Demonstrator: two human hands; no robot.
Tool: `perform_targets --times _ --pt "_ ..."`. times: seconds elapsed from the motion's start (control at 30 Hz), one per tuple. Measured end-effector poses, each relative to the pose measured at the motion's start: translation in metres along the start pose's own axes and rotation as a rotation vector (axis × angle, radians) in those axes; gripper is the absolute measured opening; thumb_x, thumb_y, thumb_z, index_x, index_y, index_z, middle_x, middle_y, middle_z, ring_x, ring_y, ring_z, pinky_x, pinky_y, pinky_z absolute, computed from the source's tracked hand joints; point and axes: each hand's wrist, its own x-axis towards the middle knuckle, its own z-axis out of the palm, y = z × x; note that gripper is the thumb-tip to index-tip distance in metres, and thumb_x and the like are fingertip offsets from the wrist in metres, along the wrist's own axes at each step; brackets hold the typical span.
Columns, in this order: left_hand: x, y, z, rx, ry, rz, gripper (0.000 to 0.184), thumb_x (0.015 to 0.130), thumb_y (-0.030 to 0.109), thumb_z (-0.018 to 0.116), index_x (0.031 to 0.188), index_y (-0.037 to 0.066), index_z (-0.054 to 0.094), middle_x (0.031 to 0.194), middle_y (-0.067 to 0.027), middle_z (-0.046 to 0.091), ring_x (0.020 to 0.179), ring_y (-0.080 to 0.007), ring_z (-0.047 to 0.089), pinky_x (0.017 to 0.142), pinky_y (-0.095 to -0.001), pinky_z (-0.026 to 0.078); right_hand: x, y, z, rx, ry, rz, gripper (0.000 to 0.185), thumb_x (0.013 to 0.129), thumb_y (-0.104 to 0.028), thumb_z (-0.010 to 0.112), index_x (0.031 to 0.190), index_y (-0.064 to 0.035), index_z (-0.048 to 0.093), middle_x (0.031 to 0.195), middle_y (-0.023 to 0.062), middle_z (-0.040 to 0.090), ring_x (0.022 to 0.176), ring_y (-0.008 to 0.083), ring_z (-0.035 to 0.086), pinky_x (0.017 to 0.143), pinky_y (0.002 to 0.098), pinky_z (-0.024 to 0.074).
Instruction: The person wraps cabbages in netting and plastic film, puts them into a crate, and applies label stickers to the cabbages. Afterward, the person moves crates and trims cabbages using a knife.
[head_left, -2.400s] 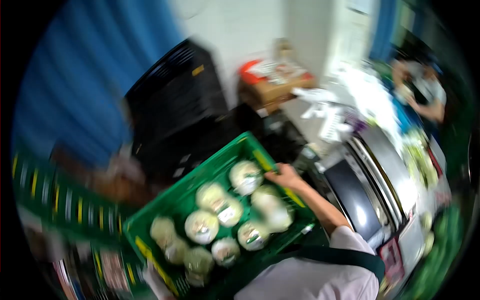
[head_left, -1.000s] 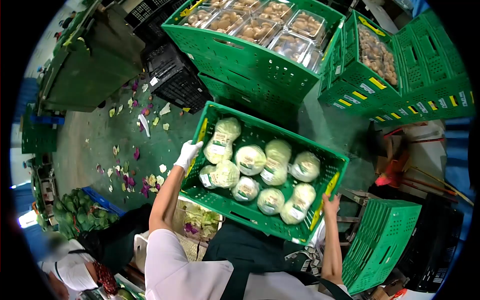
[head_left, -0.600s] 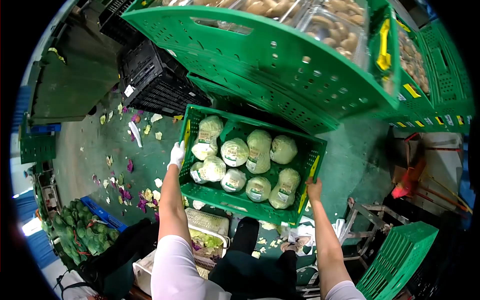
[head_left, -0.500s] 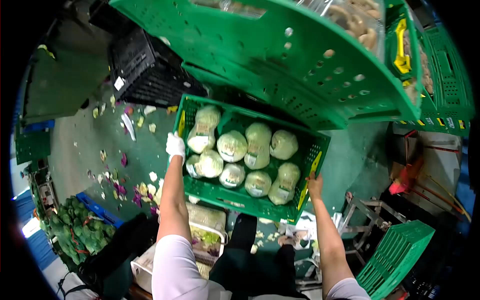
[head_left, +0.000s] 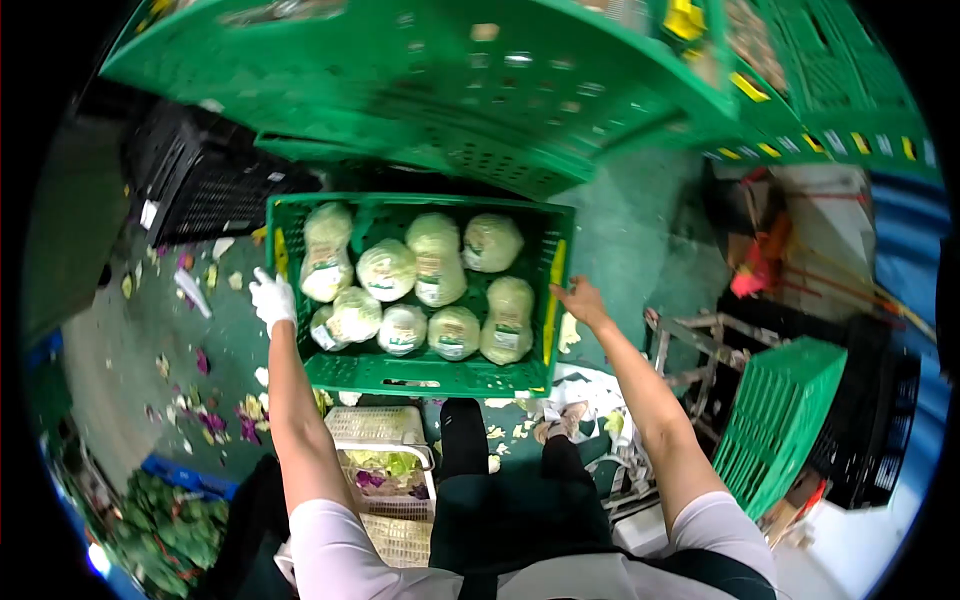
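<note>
A green crate (head_left: 470,382) with yellow end handles lies before me, holding several pale green cabbages (head_left: 385,270) in clear wrap with labels. At the crate's left end is my left hand (head_left: 271,300) in a white glove, fingers apart and loosely beside the rim. My bare right hand (head_left: 582,302) is at the right end, its fingers spread and their tips close to the yellow handle (head_left: 556,275). Neither hand appears wrapped around the crate; whether the fingertips still touch it is hard to tell. What lies beneath the crate is hidden.
Large green crates (head_left: 430,90) stand stacked in front, with black crates (head_left: 225,195) at the left. Leaf scraps (head_left: 210,420) litter the floor. A white basket (head_left: 375,425) sits by my feet; a metal frame (head_left: 690,345) and a tilted green crate (head_left: 780,420) are right.
The cabbage crate now appears further left and squarer to me, after being tilted. Both hands have gone from gripping its ends to looser, spread fingers. My view has turned.
</note>
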Motion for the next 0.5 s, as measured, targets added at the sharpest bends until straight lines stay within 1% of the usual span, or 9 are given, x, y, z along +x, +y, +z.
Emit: perform_targets --times 0.07,0.13,0.23,0.27,0.3,0.33,0.37,0.43,0.5 --pt "-0.035 0.011 0.002 -0.035 0.4 0.404 0.042 0.086 0.027 0.052 0.12 0.003 0.045 0.113 -0.0225 0.05 0.094 -0.0382 0.053 0.08 -0.0435 0.045 -0.021 0.003 -0.02 0.124 0.039 -0.035 0.051 0.076 -0.04 0.063 0.103 0.0035 0.056 0.087 0.0185 0.065 0.083 0.03 0.063 0.074 0.0357 0.0496" --pt "-0.078 0.02 0.016 -0.345 0.069 0.408 0.038 0.084 0.025 0.054 0.112 -0.001 0.051 0.106 -0.022 0.054 0.091 -0.0345 0.055 0.079 -0.0407 0.044 -0.053 0.015 -0.035 0.221 0.015 0.024 0.043 0.077 -0.035 0.063 0.099 0.0008 0.059 0.09 0.0169 0.065 0.085 0.0284 0.064 0.074 0.0352 0.0495" --pt "-0.178 0.042 -0.003 -0.513 -0.199 0.478 0.029 0.084 0.024 0.054 0.097 -0.002 0.06 0.088 -0.0196 0.062 0.083 -0.031 0.059 0.076 -0.0368 0.045 -0.123 0.032 -0.082 0.361 -0.061 -0.02 0.031 0.076 -0.029 0.064 0.093 -0.0028 0.062 0.088 0.0131 0.066 0.082 0.0272 0.064 0.073 0.0338 0.0497" --pt "-0.213 0.045 -0.007 -0.627 -0.39 0.323 0.025 0.085 0.019 0.055 0.097 -0.002 0.06 0.09 -0.0179 0.063 0.083 -0.0272 0.06 0.076 -0.0337 0.046 -0.146 0.044 -0.099 0.413 -0.021 -0.027 0.027 0.078 -0.025 0.064 0.093 -0.0025 0.062 0.085 0.012 0.066 0.079 0.0225 0.065 0.071 0.0308 0.0496" --pt "-0.242 0.042 -0.006 -0.676 -0.478 0.339 0.022 0.084 0.013 0.057 0.099 -0.002 0.06 0.095 -0.015 0.064 0.087 -0.0225 0.06 0.079 -0.0311 0.046 -0.164 0.075 -0.101 0.489 0.031 0.023 0.021 0.081 -0.02 0.062 0.092 -0.0023 0.061 0.081 0.0091 0.066 0.075 0.0152 0.064 0.068 0.0275 0.0493" --pt "-0.269 0.038 -0.004 -0.641 -0.531 0.328 0.022 0.082 0.008 0.059 0.101 -0.002 0.06 0.096 -0.0124 0.064 0.086 -0.0203 0.06 0.081 -0.0307 0.046 -0.189 0.089 -0.124 0.666 0.185 0.02 0.013 0.08 -0.015 0.062 0.087 -0.0042 0.062 0.075 0.0108 0.065 0.067 0.0183 0.064 0.062 0.029 0.0493" --pt "-0.291 0.019 0.023 -0.74 -0.576 0.333 0.022 0.083 0.012 0.058 0.101 -0.002 0.061 0.095 -0.0125 0.064 0.086 -0.0205 0.061 0.081 -0.0304 0.046 -0.212 0.104 -0.159 0.479 0.267 0.08 0.011 0.08 -0.012 0.062 0.089 -0.0041 0.061 0.071 0.0093 0.064 0.065 0.0134 0.062 0.059 0.0262 0.0483" --pt "-0.331 0.0 0.042 -0.544 -0.766 0.348 0.025 0.083 0.018 0.058 0.098 -0.001 0.062 0.094 -0.0126 0.065 0.085 -0.0192 0.061 0.079 -0.0291 0.046 -0.251 0.167 -0.201 0.727 0.608 0.046 0.013 0.082 -0.015 0.062 0.09 -0.0044 0.062 0.068 0.0031 0.063 0.064 0.01 0.059 0.061 0.0249 0.0484" --pt "-0.385 0.031 -0.008 -0.457 -0.921 0.311 0.029 0.084 0.016 0.059 0.105 -0.004 0.06 0.096 -0.0102 0.064 0.084 -0.0156 0.061 0.075 -0.027 0.047 -0.284 0.225 -0.261 0.334 0.919 0.224 0.015 0.084 -0.02 0.061 0.087 -0.0054 0.064 0.075 0.0056 0.065 0.064 0.0114 0.059 0.062 0.0266 0.0482"
